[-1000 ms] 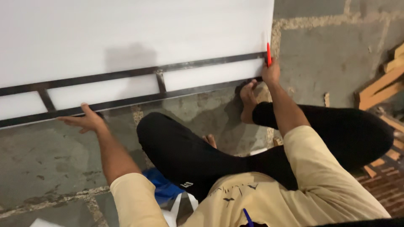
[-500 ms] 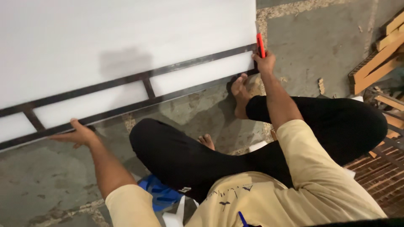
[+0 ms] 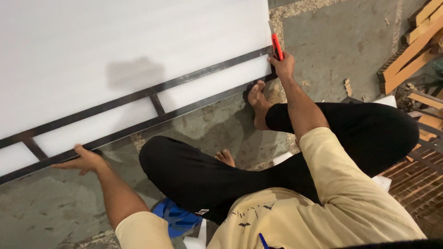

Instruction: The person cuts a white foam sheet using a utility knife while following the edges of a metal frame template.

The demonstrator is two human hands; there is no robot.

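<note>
Compared with half a second ago, the right hand (image 3: 282,64) is sitting slightly lower along the right edge of the white sheet (image 3: 138,50), still clenched around the red utility knife (image 3: 277,46) with its blade at that edge. The left hand (image 3: 85,161) is pressing flat, fingers spread, on the lower bar of the black metal frame (image 3: 157,103) lying over the sheet near the floor's left side. To cut cleanly, it seems best to be keeping the blade tight against the frame end, the frame pinned down, and the bare foot (image 3: 257,101) beside the corner clear of the blade.
</note>
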